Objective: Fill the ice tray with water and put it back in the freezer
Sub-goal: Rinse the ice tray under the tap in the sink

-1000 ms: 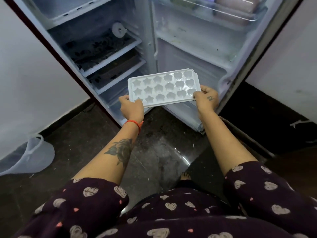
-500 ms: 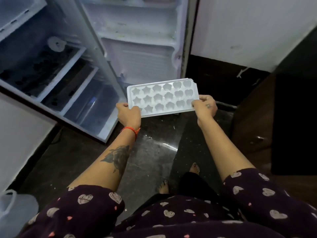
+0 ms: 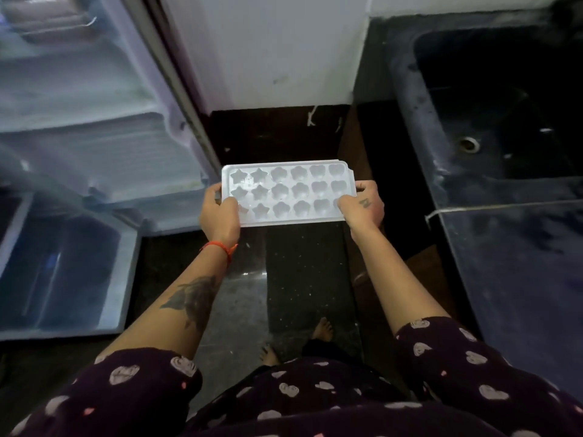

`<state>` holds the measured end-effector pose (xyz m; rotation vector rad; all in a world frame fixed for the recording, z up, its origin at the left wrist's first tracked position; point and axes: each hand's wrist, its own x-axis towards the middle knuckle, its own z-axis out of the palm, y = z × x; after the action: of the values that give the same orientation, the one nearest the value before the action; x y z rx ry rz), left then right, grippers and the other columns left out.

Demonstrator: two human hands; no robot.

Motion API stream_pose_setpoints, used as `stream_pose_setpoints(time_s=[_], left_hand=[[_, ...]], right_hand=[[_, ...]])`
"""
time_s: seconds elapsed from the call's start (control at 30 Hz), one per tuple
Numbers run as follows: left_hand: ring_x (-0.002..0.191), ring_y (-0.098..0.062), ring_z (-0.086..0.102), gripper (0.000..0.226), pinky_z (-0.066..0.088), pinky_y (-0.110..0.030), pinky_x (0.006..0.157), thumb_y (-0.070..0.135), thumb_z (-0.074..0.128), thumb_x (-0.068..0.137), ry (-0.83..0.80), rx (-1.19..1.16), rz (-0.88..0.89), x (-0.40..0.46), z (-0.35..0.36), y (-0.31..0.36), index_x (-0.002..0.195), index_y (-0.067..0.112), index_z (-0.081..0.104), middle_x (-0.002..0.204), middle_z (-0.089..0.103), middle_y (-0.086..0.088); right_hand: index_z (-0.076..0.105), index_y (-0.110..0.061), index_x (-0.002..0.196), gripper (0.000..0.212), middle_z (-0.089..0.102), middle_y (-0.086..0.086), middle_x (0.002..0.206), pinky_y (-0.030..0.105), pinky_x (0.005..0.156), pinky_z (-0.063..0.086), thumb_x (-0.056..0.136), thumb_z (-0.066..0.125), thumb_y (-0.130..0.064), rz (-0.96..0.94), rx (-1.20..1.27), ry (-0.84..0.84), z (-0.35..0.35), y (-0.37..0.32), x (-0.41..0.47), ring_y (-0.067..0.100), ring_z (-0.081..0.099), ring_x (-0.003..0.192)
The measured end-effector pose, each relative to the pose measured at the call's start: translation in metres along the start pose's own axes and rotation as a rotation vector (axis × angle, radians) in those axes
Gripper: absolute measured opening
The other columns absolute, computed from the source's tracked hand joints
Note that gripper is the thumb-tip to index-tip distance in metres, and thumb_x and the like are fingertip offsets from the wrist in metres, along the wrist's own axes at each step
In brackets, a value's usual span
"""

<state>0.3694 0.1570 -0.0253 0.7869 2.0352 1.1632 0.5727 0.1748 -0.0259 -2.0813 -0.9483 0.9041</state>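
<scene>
A person holds a white plastic ice tray (image 3: 288, 192) with star, flower and heart shaped cells out in front of the body, level, above a dark speckled stone floor (image 3: 303, 279). The left hand (image 3: 220, 214) grips the tray's left short end, thumb lying on top over the nearest star cell and fingers curled under the edge; a thin orange thread bracelet (image 3: 220, 246) circles that wrist. The right hand (image 3: 363, 206) grips the right short end in the same way, thumb on top and fingers wrapped beneath. The cells look dry and hold no visible water. To the left stands the open refrigerator door (image 3: 94, 121) with its pale moulded inner shelves, its lower corner just beside the left hand. To the right, well apart from the tray, a dark stone sink (image 3: 492, 121) with a round metal drain (image 3: 469, 144) is set into a dark counter (image 3: 517, 263). Behind the tray rises a white wall (image 3: 268, 48). Two bare feet show on the floor below the tray, and dark sleeves printed with pale hearts cover the upper arms.
</scene>
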Motion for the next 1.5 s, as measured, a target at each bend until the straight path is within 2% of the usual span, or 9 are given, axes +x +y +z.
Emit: stream_pose_setpoints(time_s=[0.17, 0.23, 0.4, 0.53, 0.8, 1.07, 1.23, 1.37, 1.5], left_hand=[[0.068, -0.007, 0.046, 0.027, 0.036, -0.019, 0.058, 0.014, 0.049, 0.087, -0.044, 0.007, 0.087, 0.003, 0.057, 0.030, 0.112, 0.012, 0.058, 0.074, 0.047, 0.013], [0.071, -0.010, 0.048, 0.025, 0.038, -0.023, 0.063, 0.020, 0.049, 0.089, -0.049, 0.006, 0.122, 0.002, 0.077, 0.042, 0.111, 0.014, 0.059, 0.073, 0.048, 0.014], [0.067, -0.007, 0.047, 0.024, 0.033, -0.016, 0.055, 0.027, 0.051, 0.091, -0.085, 0.004, 0.204, -0.001, 0.125, 0.077, 0.111, 0.017, 0.061, 0.084, 0.055, 0.004], [0.080, -0.011, 0.049, 0.025, 0.031, -0.008, 0.051, 0.028, 0.050, 0.092, -0.155, 0.022, 0.273, -0.001, 0.161, 0.109, 0.112, 0.018, 0.062, 0.090, 0.056, 0.002], [0.089, -0.013, 0.054, 0.028, 0.037, -0.022, 0.075, 0.031, 0.049, 0.093, -0.425, 0.062, 0.428, 0.011, 0.250, 0.165, 0.114, 0.019, 0.063, 0.099, 0.062, 0.002], [0.090, -0.008, 0.050, 0.027, 0.035, -0.019, 0.076, 0.029, 0.048, 0.094, -0.683, 0.089, 0.611, 0.004, 0.330, 0.218, 0.115, 0.019, 0.064, 0.099, 0.057, 0.009], [0.087, -0.008, 0.049, 0.029, 0.033, -0.015, 0.071, 0.028, 0.047, 0.095, -0.773, 0.132, 0.644, -0.009, 0.371, 0.232, 0.118, 0.018, 0.062, 0.098, 0.058, 0.006], [0.088, -0.010, 0.051, 0.028, 0.035, -0.020, 0.074, 0.028, 0.048, 0.095, -0.801, 0.138, 0.635, -0.017, 0.404, 0.241, 0.118, 0.018, 0.062, 0.098, 0.059, 0.004], [0.088, -0.012, 0.052, 0.028, 0.037, -0.023, 0.076, 0.029, 0.047, 0.095, -0.820, 0.117, 0.585, -0.029, 0.433, 0.248, 0.117, 0.019, 0.062, 0.096, 0.057, 0.006]], right_hand=[[0.048, -0.019, 0.105, 0.030, 0.053, -0.003, 0.095, 0.029, 0.068, 0.048, 0.079, 0.059, -0.009, 0.021, 0.069, 0.075, -0.044, 0.001, 0.031, 0.016, 0.052, 0.085], [0.050, -0.019, 0.106, 0.031, 0.054, -0.003, 0.094, 0.028, 0.069, 0.047, 0.078, 0.061, -0.010, 0.020, 0.086, 0.123, -0.060, 0.000, 0.041, 0.017, 0.052, 0.084], [0.053, -0.022, 0.103, 0.033, 0.063, -0.003, 0.097, 0.035, 0.082, 0.051, 0.073, 0.065, -0.013, -0.005, 0.166, 0.247, -0.097, -0.003, 0.062, 0.019, 0.059, 0.091], [0.051, -0.026, 0.098, 0.032, 0.062, -0.006, 0.089, 0.029, 0.074, 0.048, 0.073, 0.065, -0.014, 0.031, 0.226, 0.346, -0.119, -0.006, 0.078, 0.015, 0.057, 0.086], [0.051, -0.025, 0.097, 0.032, 0.063, -0.005, 0.089, 0.025, 0.065, 0.046, 0.070, 0.066, -0.014, 0.140, 0.320, 0.571, -0.152, -0.010, 0.123, 0.016, 0.058, 0.083], [0.053, -0.023, 0.101, 0.034, 0.064, -0.002, 0.096, 0.024, 0.064, 0.041, 0.071, 0.065, -0.012, 0.275, 0.412, 0.799, -0.183, -0.014, 0.156, 0.015, 0.057, 0.085], [0.055, -0.023, 0.106, 0.037, 0.064, -0.004, 0.094, 0.023, 0.060, 0.039, 0.072, 0.067, -0.014, 0.327, 0.439, 0.884, -0.206, -0.010, 0.172, 0.015, 0.058, 0.087], [0.052, -0.028, 0.099, 0.034, 0.064, -0.005, 0.094, 0.021, 0.058, 0.038, 0.072, 0.068, -0.015, 0.336, 0.438, 0.895, -0.224, -0.004, 0.191, 0.014, 0.058, 0.085], [0.058, -0.022, 0.108, 0.038, 0.063, -0.006, 0.088, 0.018, 0.057, 0.037, 0.073, 0.069, -0.013, 0.338, 0.446, 0.896, -0.245, 0.001, 0.212, 0.012, 0.056, 0.082]])
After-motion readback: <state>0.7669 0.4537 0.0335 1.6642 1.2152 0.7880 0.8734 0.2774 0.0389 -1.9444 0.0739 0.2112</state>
